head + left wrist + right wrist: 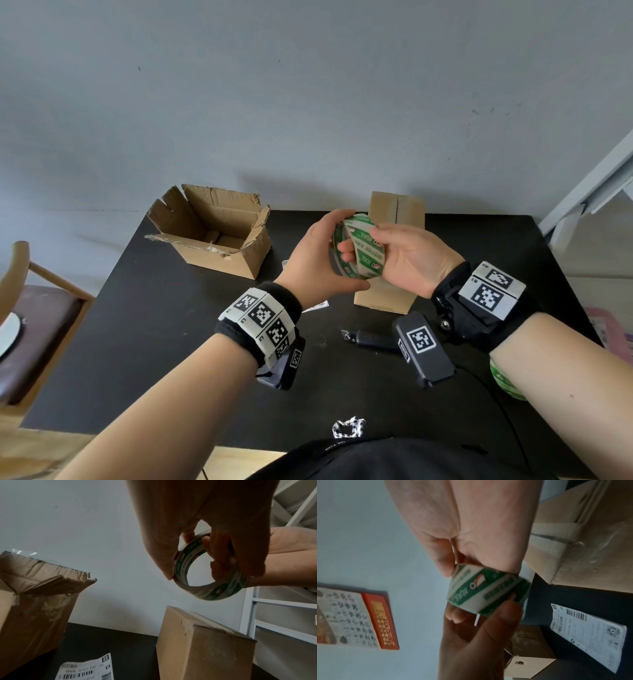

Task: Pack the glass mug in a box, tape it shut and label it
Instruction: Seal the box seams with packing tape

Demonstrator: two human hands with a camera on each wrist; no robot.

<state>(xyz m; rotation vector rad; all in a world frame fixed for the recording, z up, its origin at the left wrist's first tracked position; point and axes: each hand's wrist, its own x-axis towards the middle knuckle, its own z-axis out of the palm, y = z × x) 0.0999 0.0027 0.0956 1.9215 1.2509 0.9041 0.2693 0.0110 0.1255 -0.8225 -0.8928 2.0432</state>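
Note:
A green-and-white tape roll is held in the air between both hands, above the closed cardboard box. My left hand grips the roll's outer rim with the thumb underneath. My right hand pinches the other side, its fingers inside the ring and its thumb on the outside. In the left wrist view the tape roll hangs above the closed box. In the right wrist view the printed tape roll sits between the two thumbs. No glass mug is in view.
An open torn box stands at the back left of the black table. A shipping label lies between the boxes. A utility knife lies near the front, with a second green roll under my right forearm. A chair stands on the left.

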